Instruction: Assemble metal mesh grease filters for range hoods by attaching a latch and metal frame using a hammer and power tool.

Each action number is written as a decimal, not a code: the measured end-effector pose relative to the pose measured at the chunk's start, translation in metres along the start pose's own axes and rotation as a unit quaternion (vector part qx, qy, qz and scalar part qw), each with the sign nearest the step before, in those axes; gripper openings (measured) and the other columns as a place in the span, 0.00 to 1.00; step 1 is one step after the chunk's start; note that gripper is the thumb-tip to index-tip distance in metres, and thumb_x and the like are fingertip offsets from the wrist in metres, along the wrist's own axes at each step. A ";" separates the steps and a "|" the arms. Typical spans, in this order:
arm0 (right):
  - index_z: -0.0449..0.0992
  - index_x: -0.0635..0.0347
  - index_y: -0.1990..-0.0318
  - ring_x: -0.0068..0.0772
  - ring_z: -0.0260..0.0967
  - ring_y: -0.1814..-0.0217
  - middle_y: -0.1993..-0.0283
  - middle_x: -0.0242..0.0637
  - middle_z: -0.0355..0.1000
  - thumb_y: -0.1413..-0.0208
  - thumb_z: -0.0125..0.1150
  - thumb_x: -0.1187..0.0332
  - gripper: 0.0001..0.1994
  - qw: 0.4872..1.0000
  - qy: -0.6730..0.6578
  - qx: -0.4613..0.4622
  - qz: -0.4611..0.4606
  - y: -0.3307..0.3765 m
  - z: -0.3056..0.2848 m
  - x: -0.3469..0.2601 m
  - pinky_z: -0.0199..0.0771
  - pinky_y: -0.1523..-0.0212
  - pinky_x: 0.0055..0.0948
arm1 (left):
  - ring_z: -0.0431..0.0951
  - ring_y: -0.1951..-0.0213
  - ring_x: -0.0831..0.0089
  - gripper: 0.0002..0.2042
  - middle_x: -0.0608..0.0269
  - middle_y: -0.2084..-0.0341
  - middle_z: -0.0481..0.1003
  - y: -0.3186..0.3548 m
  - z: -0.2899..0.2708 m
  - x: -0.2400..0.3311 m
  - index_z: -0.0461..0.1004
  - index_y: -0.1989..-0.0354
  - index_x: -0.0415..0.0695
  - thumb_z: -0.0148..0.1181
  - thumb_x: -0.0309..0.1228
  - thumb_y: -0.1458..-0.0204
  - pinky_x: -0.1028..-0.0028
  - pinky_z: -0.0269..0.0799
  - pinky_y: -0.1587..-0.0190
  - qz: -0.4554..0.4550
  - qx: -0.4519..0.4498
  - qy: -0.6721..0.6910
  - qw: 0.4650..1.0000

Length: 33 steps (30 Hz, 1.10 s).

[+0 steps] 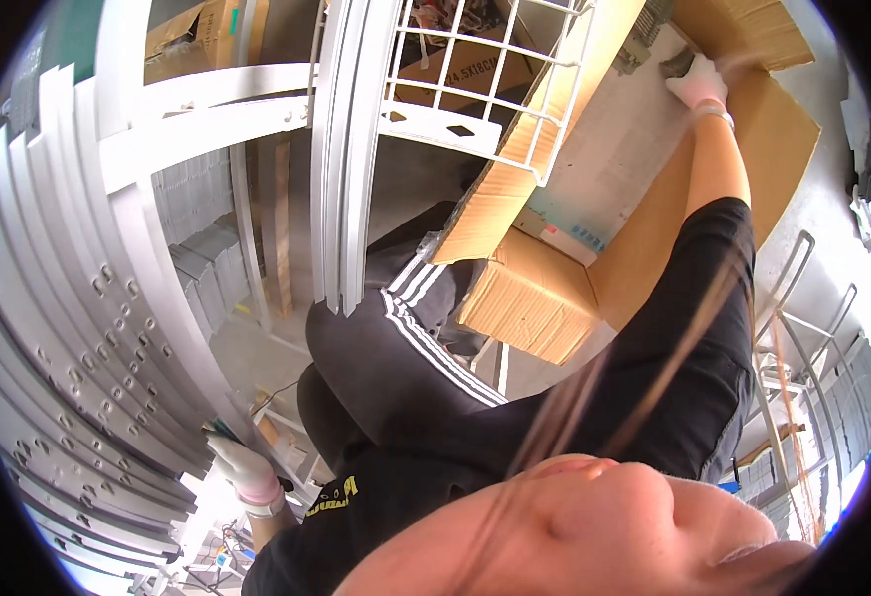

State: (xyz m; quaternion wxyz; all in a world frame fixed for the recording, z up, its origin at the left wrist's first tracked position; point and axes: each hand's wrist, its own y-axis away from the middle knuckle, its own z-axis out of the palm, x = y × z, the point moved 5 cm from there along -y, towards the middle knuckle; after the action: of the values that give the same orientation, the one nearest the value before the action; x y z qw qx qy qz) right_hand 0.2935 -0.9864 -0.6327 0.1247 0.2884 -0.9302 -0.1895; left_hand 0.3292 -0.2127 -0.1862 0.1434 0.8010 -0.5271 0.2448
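Note:
My right hand [700, 85], in a white glove, reaches far into a long open cardboard box [527, 298]. Its fingers close on a small dark grey piece [676, 64], whose exact kind I cannot make out. A cluster of small grey parts [638, 42] lies in the box close to that hand. Down at the left, my gloved left hand [243, 471] is beside a row of long silver metal profiles [108, 397]. A thin dark green piece [221, 430] shows at its fingertips, and the fingers seem pressed together around it.
A white wire grid [485, 84] and an upright aluminium profile [344, 159] stand between my hands. A white metal frame [197, 139] crosses at the upper left. Stacked grey parts [202, 258] lie behind it. Metal racks [803, 308] stand at the right.

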 end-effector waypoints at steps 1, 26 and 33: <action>0.61 0.48 0.31 0.52 0.64 0.34 0.36 0.44 0.65 0.58 0.71 0.56 0.43 0.999 -0.034 -0.022 -0.026 0.016 -0.006 -0.010 0.69 0.36 0.44 | 0.78 0.54 0.67 0.22 0.53 0.55 0.79 0.002 0.001 0.001 0.74 0.49 0.28 0.37 0.36 0.30 0.73 0.73 0.49 -0.011 -0.015 0.062 0.998; 0.47 0.54 0.26 0.42 0.61 0.32 0.31 0.42 0.59 0.56 0.78 0.56 0.53 0.448 -0.717 -0.415 -0.336 0.587 -0.168 -0.143 0.64 0.32 0.43 | 0.61 0.35 0.38 0.31 0.41 0.36 0.62 0.134 -0.058 0.040 0.64 0.35 0.38 0.60 0.43 0.43 0.48 0.54 0.32 0.490 -0.226 0.134 0.831; 0.43 0.59 0.27 0.34 0.60 0.34 0.35 0.40 0.59 0.43 0.68 0.64 0.44 0.451 -0.712 -0.406 -0.354 0.722 -0.241 -0.325 0.64 0.35 0.34 | 0.69 0.39 0.53 0.19 0.44 0.42 0.69 0.051 -0.077 -0.003 0.66 0.39 0.34 0.48 0.25 0.38 0.65 0.61 0.34 0.279 0.000 0.395 0.875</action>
State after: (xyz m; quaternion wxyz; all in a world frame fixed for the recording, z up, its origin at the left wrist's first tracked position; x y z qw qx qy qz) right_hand 0.2832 -0.3139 -0.1500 -0.5556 0.2735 -0.3291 -0.7129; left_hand 0.2628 -0.1940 -0.1250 0.2659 0.4575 -0.6280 0.5706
